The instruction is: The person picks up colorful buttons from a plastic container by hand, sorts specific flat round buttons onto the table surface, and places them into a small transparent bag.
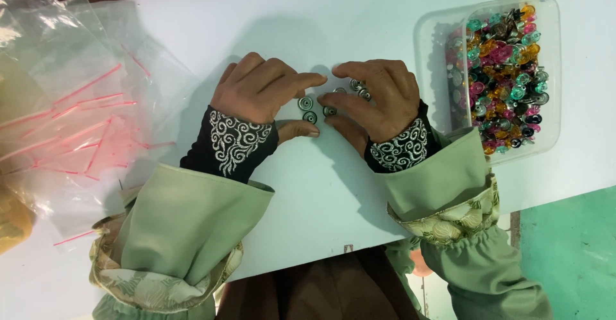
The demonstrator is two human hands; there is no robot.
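While both hands gather small round studs [309, 109] on the table [333, 185]
Left hand [260, 92] and right hand [378, 95] lie loosely curled, fingertips corralling studs, gripping none; tub of coloured beads [507, 76] right.

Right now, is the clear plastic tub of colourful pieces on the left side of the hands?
No, the clear tub stands to the right of the right hand.

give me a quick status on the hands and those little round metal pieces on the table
Left hand and right hand down on white table, fingers around small round metal pieces. Nothing gripped. Clear tub of coloured pieces at right, plastic bags at left, both apart.
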